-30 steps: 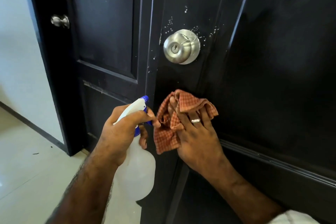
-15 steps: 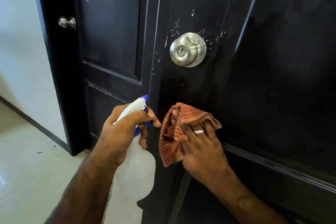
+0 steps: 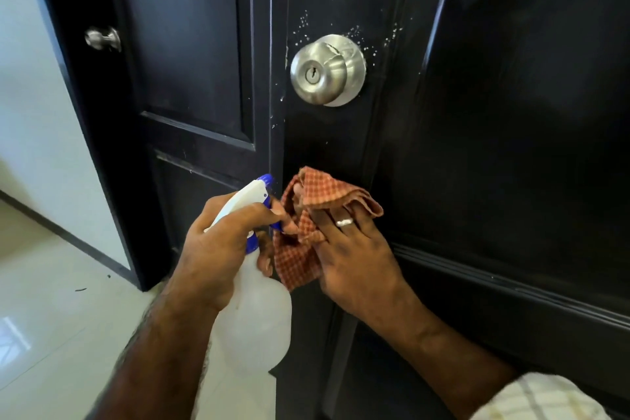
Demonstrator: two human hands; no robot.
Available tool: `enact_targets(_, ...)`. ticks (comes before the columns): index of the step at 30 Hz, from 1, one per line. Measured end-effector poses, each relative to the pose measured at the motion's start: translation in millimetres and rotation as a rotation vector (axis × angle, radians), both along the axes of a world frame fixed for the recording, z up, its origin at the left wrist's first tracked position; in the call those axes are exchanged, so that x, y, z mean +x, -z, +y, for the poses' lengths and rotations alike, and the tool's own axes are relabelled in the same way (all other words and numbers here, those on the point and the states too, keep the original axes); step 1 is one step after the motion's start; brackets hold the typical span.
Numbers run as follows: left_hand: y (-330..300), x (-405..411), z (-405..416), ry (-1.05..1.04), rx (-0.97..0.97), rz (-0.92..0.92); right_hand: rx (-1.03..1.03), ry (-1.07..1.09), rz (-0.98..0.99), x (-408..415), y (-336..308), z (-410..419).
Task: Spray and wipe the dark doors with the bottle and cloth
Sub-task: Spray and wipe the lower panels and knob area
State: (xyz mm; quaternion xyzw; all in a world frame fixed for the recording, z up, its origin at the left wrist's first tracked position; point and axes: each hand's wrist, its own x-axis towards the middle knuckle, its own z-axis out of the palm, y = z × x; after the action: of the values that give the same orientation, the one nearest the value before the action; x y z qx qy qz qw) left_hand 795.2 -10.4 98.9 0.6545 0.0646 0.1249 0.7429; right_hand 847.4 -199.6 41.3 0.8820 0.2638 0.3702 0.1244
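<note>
Wiping step: right hand (image 3: 354,259) presses the checked cloth (image 3: 306,232) against the dark door (image 3: 494,112), fingers curled into it. Left hand (image 3: 221,249) grips the spray bottle (image 3: 254,314) (nozzle up). Next likely: wipe toward droplets (image 3: 358,34) at twelve o'clock.
</note>
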Motion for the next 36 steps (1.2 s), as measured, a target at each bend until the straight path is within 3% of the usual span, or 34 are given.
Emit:
enact_targets(5, 1, 0, 1, 0.062, 0.029, -0.037, 0.066, 0.11, -0.13, -17, -5, -35)
enact_targets(9, 3, 5, 2, 0.029, 0.023, -0.009, 0.196, 0.146, -0.215, -8, -34, -11)
enact_targets(14, 0, 7, -1, -0.039, -0.007, 0.013, 0.074, 0.077, -0.117, 16, -29, 24)
enact_targets(19, 5, 8, -2, -0.019, 0.043, 0.008, 0.009, -0.006, -0.029, -1, 3, -7)
enact_targets(26, 8, 5, 4, 0.042, 0.114, -0.022, 0.189, 0.191, -0.229, -16, -31, -30)
enact_targets(30, 14, 7, 13, -0.018, 0.07, 0.046, 0.094, 0.126, -0.16, 4, -37, 8)
enact_targets(36, 21, 5, 19, 0.006, 0.095, 0.082, -0.048, 0.024, -0.005, 1, 15, 6)
